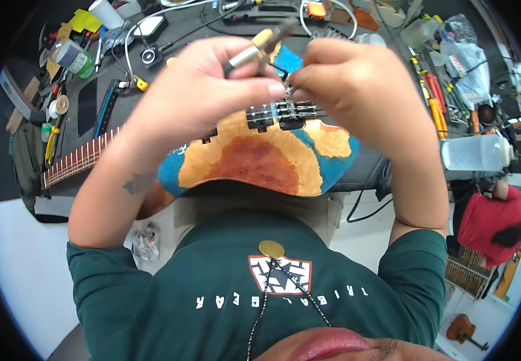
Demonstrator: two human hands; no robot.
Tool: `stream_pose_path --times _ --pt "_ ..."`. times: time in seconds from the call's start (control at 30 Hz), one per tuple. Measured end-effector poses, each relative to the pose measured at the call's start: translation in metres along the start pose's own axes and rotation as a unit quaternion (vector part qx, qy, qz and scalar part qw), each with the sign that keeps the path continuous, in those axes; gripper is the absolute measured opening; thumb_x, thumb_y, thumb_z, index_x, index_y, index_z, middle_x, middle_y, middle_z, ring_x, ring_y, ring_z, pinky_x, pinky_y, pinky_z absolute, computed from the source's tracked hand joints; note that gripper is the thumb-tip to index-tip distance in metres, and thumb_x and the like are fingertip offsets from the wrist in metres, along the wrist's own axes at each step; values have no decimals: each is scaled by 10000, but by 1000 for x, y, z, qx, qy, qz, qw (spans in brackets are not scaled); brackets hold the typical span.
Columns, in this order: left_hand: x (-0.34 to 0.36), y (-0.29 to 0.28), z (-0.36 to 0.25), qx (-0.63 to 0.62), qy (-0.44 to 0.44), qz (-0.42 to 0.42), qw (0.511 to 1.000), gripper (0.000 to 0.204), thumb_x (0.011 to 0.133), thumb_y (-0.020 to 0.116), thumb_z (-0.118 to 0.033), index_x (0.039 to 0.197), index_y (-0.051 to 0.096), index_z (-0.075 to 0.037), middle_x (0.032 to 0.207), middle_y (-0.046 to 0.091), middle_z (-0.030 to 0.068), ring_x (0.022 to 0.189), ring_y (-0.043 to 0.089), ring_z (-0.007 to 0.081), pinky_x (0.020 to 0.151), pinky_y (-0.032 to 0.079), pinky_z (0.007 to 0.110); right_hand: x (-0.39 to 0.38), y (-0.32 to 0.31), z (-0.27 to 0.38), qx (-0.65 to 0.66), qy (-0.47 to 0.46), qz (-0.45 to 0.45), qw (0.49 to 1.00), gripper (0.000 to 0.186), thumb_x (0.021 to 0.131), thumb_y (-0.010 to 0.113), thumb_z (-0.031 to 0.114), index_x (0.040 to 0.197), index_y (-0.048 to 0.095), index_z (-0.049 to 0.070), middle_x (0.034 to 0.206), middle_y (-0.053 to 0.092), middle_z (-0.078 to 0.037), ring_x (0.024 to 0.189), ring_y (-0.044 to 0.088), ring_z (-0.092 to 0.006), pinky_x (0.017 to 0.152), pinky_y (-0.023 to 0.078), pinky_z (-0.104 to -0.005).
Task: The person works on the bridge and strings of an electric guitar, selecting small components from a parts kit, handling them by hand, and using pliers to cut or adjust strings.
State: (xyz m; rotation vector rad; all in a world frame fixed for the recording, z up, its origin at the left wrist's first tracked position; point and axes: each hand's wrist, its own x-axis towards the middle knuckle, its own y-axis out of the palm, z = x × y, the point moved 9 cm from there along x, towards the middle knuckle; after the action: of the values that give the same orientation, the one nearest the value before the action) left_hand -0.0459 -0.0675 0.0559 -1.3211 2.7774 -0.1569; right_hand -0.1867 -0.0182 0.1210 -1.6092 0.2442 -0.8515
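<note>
A wood-and-blue-resin electric guitar [254, 157] lies on the bench edge in front of me, its neck toward the left. My left hand [224, 78] grips a metal tool [245, 57] with dark and yellowish parts, held up over the guitar's body; its exact kind is unclear. My right hand [326, 78] is pinched at the guitar's bridge [291, 117], by my left thumb, near a small bent black piece [283, 73] like a hex key; what its fingertips hold is partly hidden. Strings and black pickups [259, 118] show below my hands.
The dark workbench [86, 162] holds a green-labeled jar [74, 60], screwdrivers, tape rolls, cables, a phone-like black slab [87, 105], orange-handled tools [436, 114] and a clear container [471, 153]. A person in red [492, 222] is at the right. A small brown instrument [462, 330] is at lower right.
</note>
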Motion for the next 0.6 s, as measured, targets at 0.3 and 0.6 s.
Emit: stream_pose_path --times 0.3,0.6 --pt "-12 9 -10 -83 63 52 993 211 985 859 -144 1111 768 -1 887 693 -32 888 669 89 870 569 311 1 -20 41 -1 79 -39 996 140 857 835 112 979 775 78 896 693 -46 811 739 -286 680 588 -399" --pt "-18 -7 15 -48 43 55 996 246 1004 827 -203 1133 760 -4 1001 755 34 948 690 111 908 560 320 -28 -1 28 220 265 -139 928 118 918 839 21 1025 788 31 905 724 -46 660 596 -123 601 464 -295"
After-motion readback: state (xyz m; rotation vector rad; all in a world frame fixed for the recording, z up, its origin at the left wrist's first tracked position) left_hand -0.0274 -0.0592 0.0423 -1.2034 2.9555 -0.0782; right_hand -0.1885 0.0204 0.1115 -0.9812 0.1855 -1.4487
